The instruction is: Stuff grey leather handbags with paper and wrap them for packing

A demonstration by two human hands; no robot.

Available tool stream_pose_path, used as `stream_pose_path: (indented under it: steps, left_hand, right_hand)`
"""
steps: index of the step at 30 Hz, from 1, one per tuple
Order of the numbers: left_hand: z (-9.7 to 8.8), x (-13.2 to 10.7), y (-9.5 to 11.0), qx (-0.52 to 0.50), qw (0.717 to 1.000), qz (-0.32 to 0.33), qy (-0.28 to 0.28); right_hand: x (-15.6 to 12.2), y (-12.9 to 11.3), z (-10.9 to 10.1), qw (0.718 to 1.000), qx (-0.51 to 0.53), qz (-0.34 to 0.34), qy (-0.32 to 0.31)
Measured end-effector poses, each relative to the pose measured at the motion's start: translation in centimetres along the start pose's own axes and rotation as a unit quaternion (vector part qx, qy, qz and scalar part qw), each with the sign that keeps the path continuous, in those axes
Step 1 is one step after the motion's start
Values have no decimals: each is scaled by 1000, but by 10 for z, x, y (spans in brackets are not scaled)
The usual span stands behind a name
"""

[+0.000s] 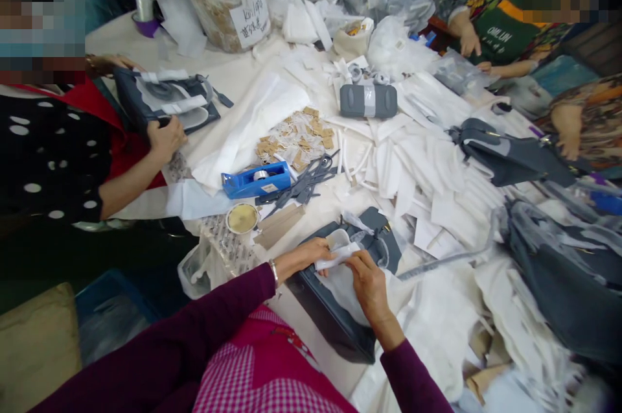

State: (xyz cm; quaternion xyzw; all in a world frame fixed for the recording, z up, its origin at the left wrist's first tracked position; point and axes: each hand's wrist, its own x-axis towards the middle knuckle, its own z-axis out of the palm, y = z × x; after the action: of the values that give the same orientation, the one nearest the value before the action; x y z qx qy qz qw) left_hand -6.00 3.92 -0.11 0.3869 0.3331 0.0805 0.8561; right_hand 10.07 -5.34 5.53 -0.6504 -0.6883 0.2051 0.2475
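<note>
In front of me a dark blue-grey handbag (335, 325) lies on the table, with a sheet of white wrapping (340, 290) over its upper side. My left hand (311, 256) grips one end of a white strip (337, 256) above the bag, its fingertips partly hidden under it. Closed in a pinch, my right hand (370, 283) holds the strip's other end. A loop of white padding stands just behind the strip. Dark straps with clear plastic film (376, 238) lie across the bag's far end.
Beyond the bag are a blue tape dispenser (257, 179), dark straps (306, 183), tan tags (296, 141), a round tin (241, 218) and white sheets (408, 166). Co-workers handle a bag (165, 98) at left and items at right. More dark bags (564, 277) lie right.
</note>
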Motion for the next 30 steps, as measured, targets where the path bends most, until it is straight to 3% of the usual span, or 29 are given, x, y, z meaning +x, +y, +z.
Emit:
stream_pose_path:
  steps: [5, 13, 18, 24, 30]
  left_hand:
    - [6, -4, 8, 35, 999, 17, 23]
    - [5, -12, 13, 48, 997, 57, -6]
    - [8, -5, 12, 127, 990, 38, 44]
    - [10, -3, 15, 131, 989, -3, 66]
    - [8, -3, 16, 125, 989, -5, 76]
  right_hand:
    - [41, 0, 3, 994, -30, -51, -87]
    - [75, 13, 9, 973, -63, 25, -221]
    - [85, 15, 13, 961, -89, 53, -256]
    - [101, 12, 12, 939, -90, 111, -312]
    - [121, 10, 9, 905, -121, 86, -398]
